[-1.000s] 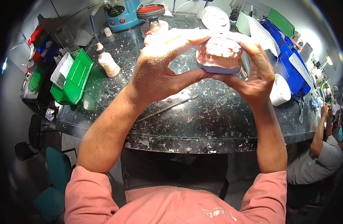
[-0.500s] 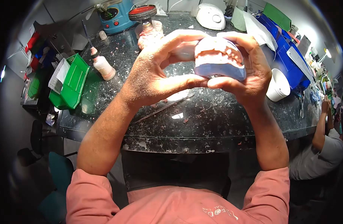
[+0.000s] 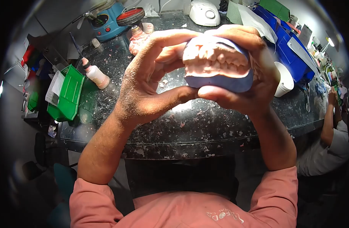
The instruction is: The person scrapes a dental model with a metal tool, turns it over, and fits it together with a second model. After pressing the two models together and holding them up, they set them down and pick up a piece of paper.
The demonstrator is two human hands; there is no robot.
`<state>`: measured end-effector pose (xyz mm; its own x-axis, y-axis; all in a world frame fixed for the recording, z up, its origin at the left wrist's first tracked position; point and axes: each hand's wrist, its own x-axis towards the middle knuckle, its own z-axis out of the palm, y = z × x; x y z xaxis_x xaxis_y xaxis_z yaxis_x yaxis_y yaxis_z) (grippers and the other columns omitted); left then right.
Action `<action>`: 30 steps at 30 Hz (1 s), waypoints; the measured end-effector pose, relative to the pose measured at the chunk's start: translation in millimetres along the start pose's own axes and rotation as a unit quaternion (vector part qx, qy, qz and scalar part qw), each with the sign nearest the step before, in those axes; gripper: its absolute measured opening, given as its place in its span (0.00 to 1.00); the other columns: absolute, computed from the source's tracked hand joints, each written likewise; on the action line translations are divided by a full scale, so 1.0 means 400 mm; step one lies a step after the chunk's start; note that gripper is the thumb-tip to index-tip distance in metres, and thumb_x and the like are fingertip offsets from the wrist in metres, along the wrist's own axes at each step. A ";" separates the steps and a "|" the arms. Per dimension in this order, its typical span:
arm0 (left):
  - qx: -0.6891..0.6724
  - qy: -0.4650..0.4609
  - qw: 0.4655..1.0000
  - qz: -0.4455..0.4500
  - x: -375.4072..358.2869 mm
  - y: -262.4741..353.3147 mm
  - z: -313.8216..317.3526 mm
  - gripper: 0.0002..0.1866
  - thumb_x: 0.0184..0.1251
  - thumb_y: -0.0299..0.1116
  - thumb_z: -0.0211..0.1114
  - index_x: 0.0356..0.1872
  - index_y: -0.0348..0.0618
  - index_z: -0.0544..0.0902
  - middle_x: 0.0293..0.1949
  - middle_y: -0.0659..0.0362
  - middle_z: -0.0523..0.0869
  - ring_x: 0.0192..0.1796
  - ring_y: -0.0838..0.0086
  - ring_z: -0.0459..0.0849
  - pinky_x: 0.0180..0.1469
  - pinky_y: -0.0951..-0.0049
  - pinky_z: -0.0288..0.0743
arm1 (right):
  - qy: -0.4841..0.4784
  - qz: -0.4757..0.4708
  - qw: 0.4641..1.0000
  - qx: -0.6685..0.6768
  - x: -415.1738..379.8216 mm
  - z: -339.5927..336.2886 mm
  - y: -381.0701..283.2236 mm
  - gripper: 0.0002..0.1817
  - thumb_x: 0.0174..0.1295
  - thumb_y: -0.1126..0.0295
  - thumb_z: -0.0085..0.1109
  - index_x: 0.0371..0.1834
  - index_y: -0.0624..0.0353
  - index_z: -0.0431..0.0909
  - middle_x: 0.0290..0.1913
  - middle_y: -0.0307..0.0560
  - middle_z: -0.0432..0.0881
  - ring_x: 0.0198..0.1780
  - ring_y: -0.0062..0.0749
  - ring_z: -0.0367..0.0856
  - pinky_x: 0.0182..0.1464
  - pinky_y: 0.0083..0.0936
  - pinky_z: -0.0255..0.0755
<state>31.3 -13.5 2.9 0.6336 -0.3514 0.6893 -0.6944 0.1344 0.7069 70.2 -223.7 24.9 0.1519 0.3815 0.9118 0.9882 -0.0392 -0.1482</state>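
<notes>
Between my two hands is a dental model [image 3: 216, 62], its upper and lower casts closed together, pale at the teeth and gums with blue-grey bases. My right hand [image 3: 263, 72] wraps round its right side, the thumb under the lower base and fingers over the top. My left hand [image 3: 140, 83], dusted with pale powder, grips the left edge, thumb below and fingertips above. The model is raised over the black worktop [image 3: 174, 133], with its toothed side facing me, brightly lit.
On the left are a green bin [image 3: 69, 91] and a pinkish-white bottle [image 3: 96, 76] with a brush. A blue burner-like device [image 3: 106, 26] and white machine [image 3: 204, 13] stand behind. A white cup [image 3: 284, 78] and blue bins [image 3: 292, 53] are right. A co-worker's arm [image 3: 328, 117] shows far right.
My hands have brought the dental model closer and slightly lower, and turned it so its teeth show more side-on. Both hands keep their hold. The view has shifted slightly.
</notes>
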 end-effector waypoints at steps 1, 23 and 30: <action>-0.004 -0.003 1.000 0.005 0.001 0.005 0.003 0.41 0.52 0.21 0.77 0.68 0.39 0.65 0.66 0.52 0.73 0.68 0.65 0.74 0.73 0.58 0.65 | 0.001 0.002 1.000 -0.001 0.004 -0.002 0.001 0.42 0.40 0.56 0.85 0.55 0.71 0.75 0.51 0.54 0.82 0.55 0.42 0.79 0.59 0.37 0.72; 0.067 0.015 0.998 0.014 -0.011 -0.009 -0.005 0.39 0.55 0.29 0.78 0.67 0.45 0.68 0.65 0.56 0.73 0.70 0.66 0.71 0.74 0.53 0.61 | -0.011 -0.054 0.997 -0.061 0.011 -0.008 -0.015 0.41 0.34 0.60 0.88 0.53 0.68 0.79 0.49 0.51 0.84 0.54 0.44 0.80 0.58 0.38 0.72; 0.079 0.022 0.997 0.015 -0.012 -0.011 -0.005 0.38 0.54 0.30 0.79 0.66 0.45 0.69 0.64 0.56 0.75 0.70 0.67 0.71 0.75 0.53 0.61 | -0.010 -0.044 0.996 -0.082 0.008 -0.010 -0.020 0.42 0.34 0.60 0.88 0.53 0.68 0.79 0.49 0.52 0.84 0.53 0.44 0.80 0.57 0.37 0.73</action>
<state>32.2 -10.6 -3.2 0.6234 -0.3081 0.7186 -0.7563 -0.0044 0.6542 62.9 -226.0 30.5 0.0652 0.4087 0.9104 0.9881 -0.1538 -0.0017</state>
